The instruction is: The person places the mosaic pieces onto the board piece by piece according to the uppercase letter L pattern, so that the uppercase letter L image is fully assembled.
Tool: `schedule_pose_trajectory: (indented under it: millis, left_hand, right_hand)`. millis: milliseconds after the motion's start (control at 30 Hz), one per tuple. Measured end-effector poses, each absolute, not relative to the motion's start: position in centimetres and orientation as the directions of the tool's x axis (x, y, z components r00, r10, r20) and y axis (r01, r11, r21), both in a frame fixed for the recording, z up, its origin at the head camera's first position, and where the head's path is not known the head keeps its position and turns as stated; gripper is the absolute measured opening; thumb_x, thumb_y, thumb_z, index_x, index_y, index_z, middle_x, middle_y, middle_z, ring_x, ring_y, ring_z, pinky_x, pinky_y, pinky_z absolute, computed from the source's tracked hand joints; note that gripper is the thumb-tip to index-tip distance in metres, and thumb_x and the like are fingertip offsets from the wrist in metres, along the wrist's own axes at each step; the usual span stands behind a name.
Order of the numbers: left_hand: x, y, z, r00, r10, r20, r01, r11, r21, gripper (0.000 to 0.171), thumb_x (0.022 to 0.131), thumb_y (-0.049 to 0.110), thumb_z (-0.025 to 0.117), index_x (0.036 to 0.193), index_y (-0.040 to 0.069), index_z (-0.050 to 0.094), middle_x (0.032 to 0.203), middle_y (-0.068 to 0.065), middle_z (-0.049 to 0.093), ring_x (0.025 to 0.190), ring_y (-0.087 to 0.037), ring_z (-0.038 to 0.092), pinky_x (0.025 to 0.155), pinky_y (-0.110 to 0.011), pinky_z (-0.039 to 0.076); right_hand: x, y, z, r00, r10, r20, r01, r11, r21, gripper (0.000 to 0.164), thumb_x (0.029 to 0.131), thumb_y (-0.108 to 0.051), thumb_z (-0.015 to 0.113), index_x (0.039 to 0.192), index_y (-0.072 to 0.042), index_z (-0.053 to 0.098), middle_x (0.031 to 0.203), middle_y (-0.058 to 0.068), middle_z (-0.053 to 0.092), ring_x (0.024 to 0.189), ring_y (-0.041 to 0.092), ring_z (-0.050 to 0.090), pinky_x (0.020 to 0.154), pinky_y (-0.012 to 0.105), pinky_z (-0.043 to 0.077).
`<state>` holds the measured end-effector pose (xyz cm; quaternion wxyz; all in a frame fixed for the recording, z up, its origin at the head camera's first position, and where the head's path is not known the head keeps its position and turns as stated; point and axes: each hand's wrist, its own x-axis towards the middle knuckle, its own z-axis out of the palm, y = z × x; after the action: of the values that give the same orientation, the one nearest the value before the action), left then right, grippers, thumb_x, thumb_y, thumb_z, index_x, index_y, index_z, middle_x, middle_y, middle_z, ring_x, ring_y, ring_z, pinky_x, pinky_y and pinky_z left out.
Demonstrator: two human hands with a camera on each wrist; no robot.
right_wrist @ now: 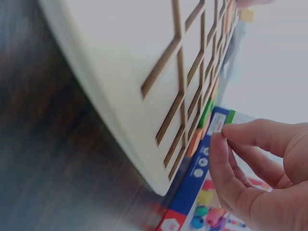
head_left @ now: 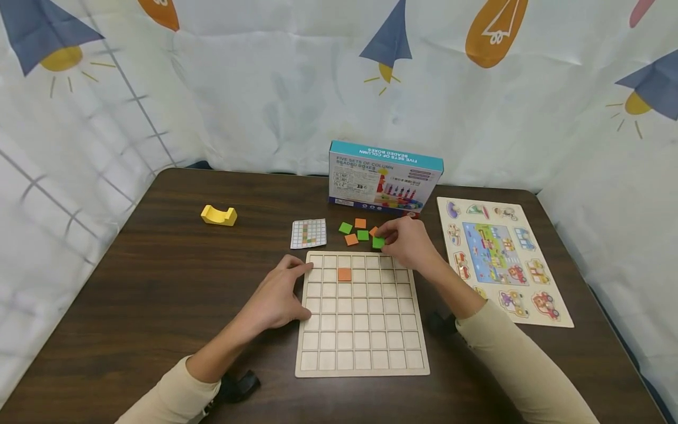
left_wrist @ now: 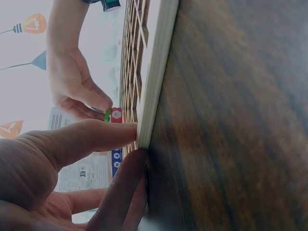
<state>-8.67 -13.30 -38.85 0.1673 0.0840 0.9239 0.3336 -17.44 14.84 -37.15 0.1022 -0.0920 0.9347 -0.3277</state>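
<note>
A pale wooden grid board (head_left: 362,359) lies on the dark table with one orange tile (head_left: 344,275) in its second row. At the board's left edge is my left hand (head_left: 278,294), thumb and forefinger spread apart and their tips touching the rim. In the left wrist view, the thumb (left_wrist: 91,139) meets the board's side (left_wrist: 156,86). My right hand (head_left: 410,244) pinches a green tile (head_left: 378,242) just beyond the board's far edge. That tile (right_wrist: 231,116) shows partly at the fingertips in the right wrist view. Several loose orange and green tiles (head_left: 362,235) lie beside it.
A small pattern card (head_left: 309,234) lies behind the board, left of the loose tiles. The beaded-boxes carton (head_left: 381,176) stands at the back. To the right lies a picture puzzle board (head_left: 495,259); a yellow curved block (head_left: 219,215) sits far left.
</note>
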Motion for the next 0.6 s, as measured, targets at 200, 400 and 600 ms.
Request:
schedule_pose_trajectory:
  millis: [200, 400, 600]
  left_hand:
    - [-8.7, -13.3, -38.9, -0.931, 0.271, -0.246, 0.053, 0.764, 0.643, 0.091, 0.066, 0.000, 0.089, 0.150, 0.002, 0.053, 0.144, -0.015, 0.046, 0.059, -0.014, 0.052, 0.066, -0.032, 0.045]
    - [-8.7, -13.3, -39.0, -0.932, 0.271, -0.239, 0.058, 0.766, 0.640, 0.091, 0.066, 0.001, 0.090, 0.150, 0.002, 0.054, 0.143, -0.014, 0.047, 0.060, -0.014, 0.052, 0.068, -0.031, 0.045]
    - [-8.7, -13.3, -39.0, -0.932, 0.272, -0.241, 0.061, 0.770, 0.635, 0.091, 0.066, 0.002, 0.091, 0.149, 0.002, 0.054, 0.143, -0.014, 0.047, 0.062, -0.014, 0.053, 0.069, -0.032, 0.046]
  right_hand:
    - [-16.2, 14.2, -37.0, -0.955, -0.262, -0.137, -0.111, 0.746, -0.657, 0.026, 0.085, -0.001, 0.079, 0.109, -0.010, 0.081, 0.104, 0.008, 0.077, 0.094, 0.022, 0.068, 0.083, 0.039, 0.058]
    - [-14.9, 13.3, -36.8, -0.940, -0.307, -0.146, -0.128, 0.716, -0.687, 0.025, 0.083, 0.000, 0.079, 0.107, -0.009, 0.081, 0.099, 0.006, 0.075, 0.092, 0.020, 0.066, 0.079, 0.036, 0.056]
    - [-13.7, 12.2, -36.8, -0.922, -0.354, -0.157, -0.154, 0.706, -0.691, 0.027, 0.081, 0.002, 0.079, 0.105, -0.011, 0.081, 0.094, 0.002, 0.074, 0.088, 0.018, 0.064, 0.075, 0.032, 0.054]
